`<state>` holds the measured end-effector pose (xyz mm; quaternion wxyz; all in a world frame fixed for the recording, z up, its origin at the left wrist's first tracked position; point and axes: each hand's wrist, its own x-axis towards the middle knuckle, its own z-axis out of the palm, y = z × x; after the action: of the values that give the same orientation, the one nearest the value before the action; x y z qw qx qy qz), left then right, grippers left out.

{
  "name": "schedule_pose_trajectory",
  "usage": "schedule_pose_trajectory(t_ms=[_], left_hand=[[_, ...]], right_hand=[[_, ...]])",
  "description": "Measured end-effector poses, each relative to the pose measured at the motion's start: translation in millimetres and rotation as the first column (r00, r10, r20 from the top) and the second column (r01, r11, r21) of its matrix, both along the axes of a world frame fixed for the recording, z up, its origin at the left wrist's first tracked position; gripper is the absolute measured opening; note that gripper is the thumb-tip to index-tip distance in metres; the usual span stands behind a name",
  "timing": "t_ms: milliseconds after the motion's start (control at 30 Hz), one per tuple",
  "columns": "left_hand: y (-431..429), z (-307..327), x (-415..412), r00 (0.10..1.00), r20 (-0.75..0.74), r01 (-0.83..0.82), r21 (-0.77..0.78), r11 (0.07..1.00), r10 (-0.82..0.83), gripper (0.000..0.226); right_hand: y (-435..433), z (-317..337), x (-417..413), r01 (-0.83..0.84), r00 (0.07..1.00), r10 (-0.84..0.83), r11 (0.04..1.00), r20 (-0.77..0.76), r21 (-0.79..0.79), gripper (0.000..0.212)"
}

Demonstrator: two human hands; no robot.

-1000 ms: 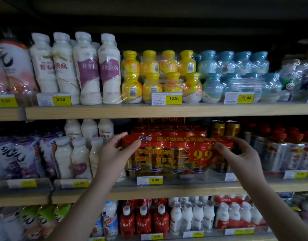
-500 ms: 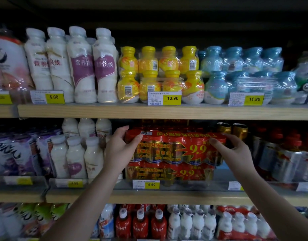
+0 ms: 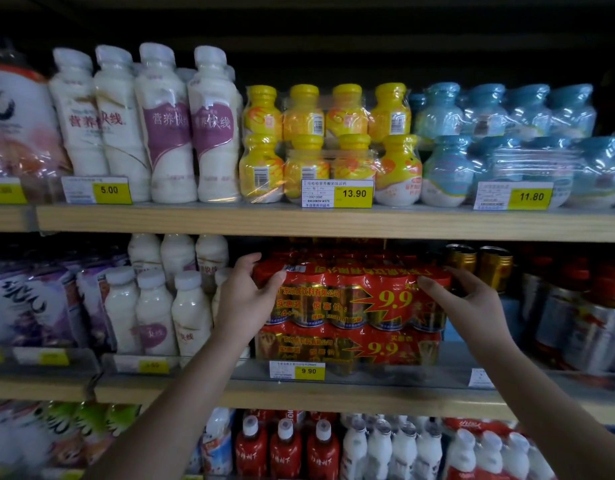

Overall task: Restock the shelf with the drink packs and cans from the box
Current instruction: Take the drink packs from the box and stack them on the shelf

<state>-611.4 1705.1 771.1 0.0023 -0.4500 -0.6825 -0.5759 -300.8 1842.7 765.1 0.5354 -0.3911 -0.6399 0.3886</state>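
Observation:
A red shrink-wrapped pack of gold cans marked 9.9 (image 3: 351, 299) sits on top of another pack of the same kind (image 3: 347, 348) on the middle shelf (image 3: 299, 393). My left hand (image 3: 245, 299) grips the upper pack's left end, thumb over its front corner. At the pack's right end my right hand (image 3: 469, 303) holds it, fingers curled round the side. The box is out of view.
White milk bottles (image 3: 153, 306) stand just left of the packs, loose gold cans (image 3: 479, 268) and red-capped drinks to the right. The upper shelf edge (image 3: 334, 221) hangs close above the pack. Yellow and blue bottle packs fill that upper shelf; more bottles fill the lowest one.
Both hands raised the red pack from the shelf's front level and set it on top of the lower identical pack, pushing it slightly further in.

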Motion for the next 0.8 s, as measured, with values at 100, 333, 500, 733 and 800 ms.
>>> schedule_pose_trajectory(t_ms=[100,333,500,733,800], left_hand=[[-0.3,-3.8,-2.2,1.0,-0.005,0.008,0.005,1.0,-0.008,0.066],[0.3,-3.3,-2.6,0.996,-0.093,-0.01,-0.027,1.0,0.007,0.068],[-2.4,-3.0,-1.3,0.982,-0.184,-0.043,-0.085,0.995,0.027,0.069],[-5.4,-0.5,0.6,0.979,-0.202,-0.047,-0.097,0.994,0.026,0.069],[-4.6,-0.2,-1.0,0.986,-0.169,-0.031,-0.097,0.995,0.014,0.07]], right_hand=[[2.5,-3.8,-0.6,0.0,1.0,0.0,1.0,0.001,0.013,0.079],[8.1,-9.1,0.9,0.026,0.998,-0.027,0.999,0.05,0.03,0.089],[6.3,-14.4,-0.7,0.054,0.998,-0.055,0.998,0.037,0.043,0.079],[4.7,-17.0,-1.1,0.07,0.996,-0.072,0.997,0.043,0.04,0.08],[4.3,-15.6,-1.2,0.064,0.997,-0.066,0.997,0.042,0.042,0.081]])
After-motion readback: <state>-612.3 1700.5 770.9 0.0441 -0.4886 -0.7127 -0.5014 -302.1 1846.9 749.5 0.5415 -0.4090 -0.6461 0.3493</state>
